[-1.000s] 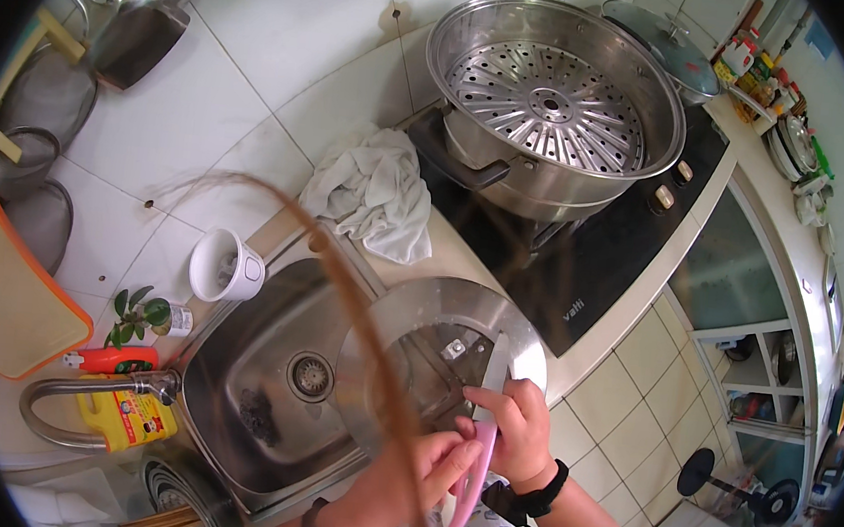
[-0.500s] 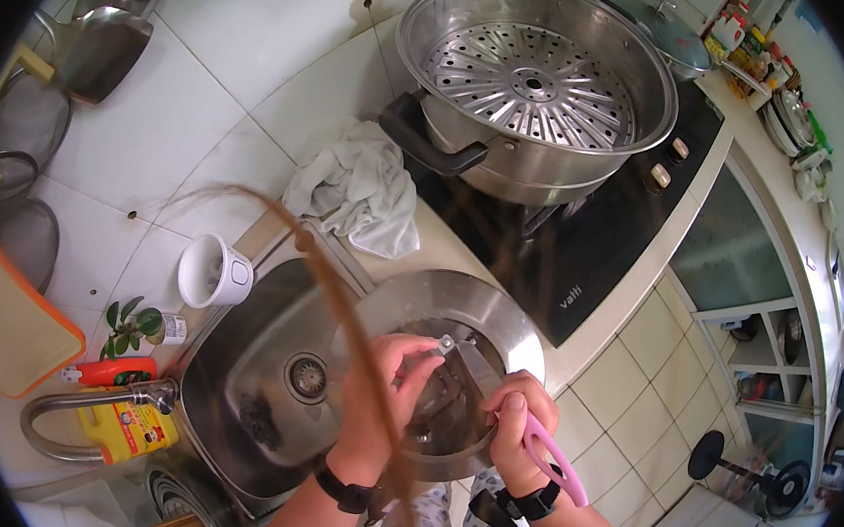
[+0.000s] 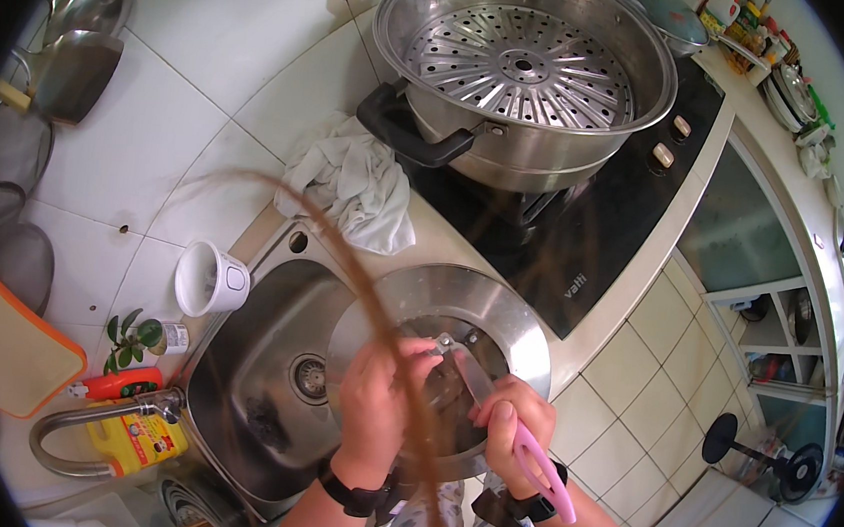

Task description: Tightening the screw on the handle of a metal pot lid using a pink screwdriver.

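My left hand (image 3: 375, 400) is closed in a pinch, over a wide-rimmed steel basin (image 3: 525, 343). At its fingertips is a small, pale, shiny piece (image 3: 443, 343) whose kind I cannot make out. My right hand (image 3: 513, 422) is wrapped round pink-handled scissors (image 3: 549, 480). Their pink loop sticks out behind the hand, and the blade (image 3: 473, 376) points toward the left fingertips, close to the small piece. Inside the basin lie dark, wet contents, too unclear to name. A blurred brown strand crosses in front of my left hand and hides part of it.
Left of the basin is a steel sink (image 3: 264, 350) with a curved tap (image 3: 36, 431). A white cup (image 3: 212, 280), a small plant (image 3: 134, 337) and a yellow bottle (image 3: 136, 439) stand along it. Beyond are a crumpled white cloth (image 3: 349, 182) and a large steamer pot (image 3: 512, 151) on the black hob (image 3: 592, 268).
The whole view has shifted slightly. The scissors' blade has turned and now shows narrower, its tip near my left fingertips. Both hands keep their grips.
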{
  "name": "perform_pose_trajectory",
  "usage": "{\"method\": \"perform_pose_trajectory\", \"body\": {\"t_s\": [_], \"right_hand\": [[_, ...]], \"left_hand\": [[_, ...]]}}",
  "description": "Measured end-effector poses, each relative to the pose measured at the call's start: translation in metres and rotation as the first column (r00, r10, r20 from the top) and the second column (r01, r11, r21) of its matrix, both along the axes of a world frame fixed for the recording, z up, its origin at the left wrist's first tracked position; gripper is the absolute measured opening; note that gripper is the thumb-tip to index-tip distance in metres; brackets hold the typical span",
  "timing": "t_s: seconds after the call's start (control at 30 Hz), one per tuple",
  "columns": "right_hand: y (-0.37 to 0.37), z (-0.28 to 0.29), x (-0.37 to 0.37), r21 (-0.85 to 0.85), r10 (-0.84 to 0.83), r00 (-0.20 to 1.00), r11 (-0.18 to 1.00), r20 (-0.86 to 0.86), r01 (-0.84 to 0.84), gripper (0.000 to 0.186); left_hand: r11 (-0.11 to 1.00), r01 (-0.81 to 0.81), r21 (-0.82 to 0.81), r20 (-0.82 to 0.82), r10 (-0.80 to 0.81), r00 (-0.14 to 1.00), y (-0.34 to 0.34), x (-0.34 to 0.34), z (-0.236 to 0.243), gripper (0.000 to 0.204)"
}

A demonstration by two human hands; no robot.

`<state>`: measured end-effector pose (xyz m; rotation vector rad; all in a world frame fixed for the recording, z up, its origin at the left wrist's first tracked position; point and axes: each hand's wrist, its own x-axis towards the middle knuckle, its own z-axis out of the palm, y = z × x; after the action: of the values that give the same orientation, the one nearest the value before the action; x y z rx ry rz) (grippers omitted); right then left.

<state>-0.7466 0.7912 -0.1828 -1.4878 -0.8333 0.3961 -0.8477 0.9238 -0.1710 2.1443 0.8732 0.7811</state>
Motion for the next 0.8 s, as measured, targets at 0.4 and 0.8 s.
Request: {"method": "perform_pose_trajectory", "body": {"t_s": [0.4, 0.8], "right_hand": [[0.0018, 0.0053, -0.0016, 0.019, 0.031, 0.999, 0.999, -0.034, -0.031, 0.039], [0.0022, 0.0056, -0.0032, 0.012, 0.013, 0.999, 1.0, -0.049, -0.012, 0.04]], "left_hand": [[1.0, -0.01, 0.014, -0.022, 0.01, 1.0, -0.0004, 0.0008, 0.0018, 0.021], [1.0, -0.007, 0.013, -0.013, 0.007, 1.0, -0.0001, -0.0007, 0.0003, 0.021]]}}
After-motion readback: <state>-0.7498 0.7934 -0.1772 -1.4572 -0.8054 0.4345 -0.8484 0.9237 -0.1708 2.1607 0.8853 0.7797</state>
